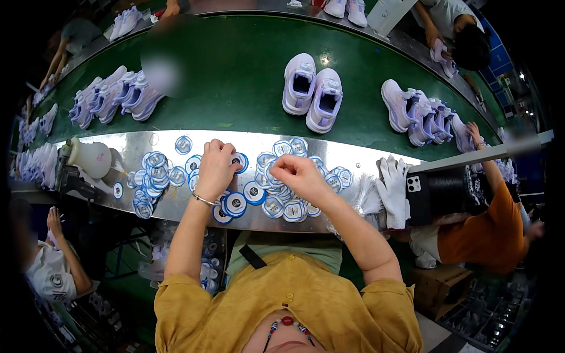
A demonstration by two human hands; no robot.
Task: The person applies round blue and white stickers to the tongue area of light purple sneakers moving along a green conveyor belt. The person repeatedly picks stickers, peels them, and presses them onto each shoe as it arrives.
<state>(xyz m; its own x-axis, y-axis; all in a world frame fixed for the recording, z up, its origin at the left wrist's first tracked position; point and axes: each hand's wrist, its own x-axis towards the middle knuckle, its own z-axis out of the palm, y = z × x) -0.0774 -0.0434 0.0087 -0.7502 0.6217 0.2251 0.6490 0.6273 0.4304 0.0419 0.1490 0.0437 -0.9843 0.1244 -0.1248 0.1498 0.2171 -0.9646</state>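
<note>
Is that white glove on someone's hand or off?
Off. The white glove lies on the metal table with no arm entering it; the person's left hand and right hand are bare.

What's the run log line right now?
left hand: at discs | right hand: over discs, grip unclear | shoes: on green surface | glove: beside phone

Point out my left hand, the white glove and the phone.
Left hand [216,169]: head view, back of the hand.
White glove [392,192]: head view, its broad middle.
Phone [418,207]: head view, black back below the cameras.
</note>
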